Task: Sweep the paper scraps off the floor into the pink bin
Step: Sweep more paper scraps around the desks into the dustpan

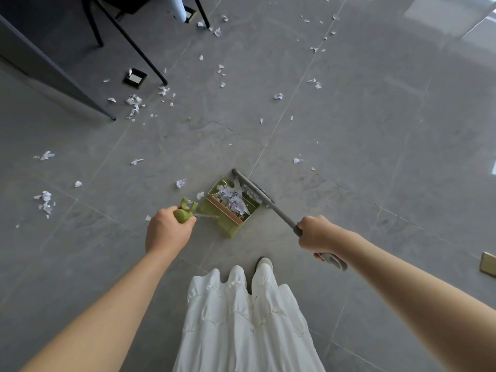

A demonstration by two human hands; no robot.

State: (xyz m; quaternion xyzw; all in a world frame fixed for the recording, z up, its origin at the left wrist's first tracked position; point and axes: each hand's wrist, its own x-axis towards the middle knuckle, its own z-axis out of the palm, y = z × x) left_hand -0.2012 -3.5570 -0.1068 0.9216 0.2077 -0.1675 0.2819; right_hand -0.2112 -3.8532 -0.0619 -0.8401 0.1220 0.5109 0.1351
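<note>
- The grey tiled floor [375, 130] fills the view, with a dark table panel and black chair legs [128, 38] standing at its far left corner
- A white skirt [241, 326] hangs at the near edge of the floor, one pale shoe [264, 263] showing just beyond its hem
- The green dustpan [228, 221] sits on the floor near the middle, just ahead of the shoe, its tray heaped with white paper scraps [232, 200]
- The grey broom [257, 194] lies with its head against the dustpan's far right edge, touching the heap, its stick slanting back to the right
- The left hand [167, 230] has its fingers curled round the green grip at the top of the dustpan's handle
- The right hand [315, 233] is wrapped tight round the broom stick, whose end pokes out behind the wrist
- Loose scraps [134, 102] lie scattered over the far and left parts of the floor, thickest by the chair legs, with more near the left edge
- A small black square floor fitting [135, 78] sits just beside the chair legs
- A yellowish object [488, 264] is cut off at the right edge
</note>
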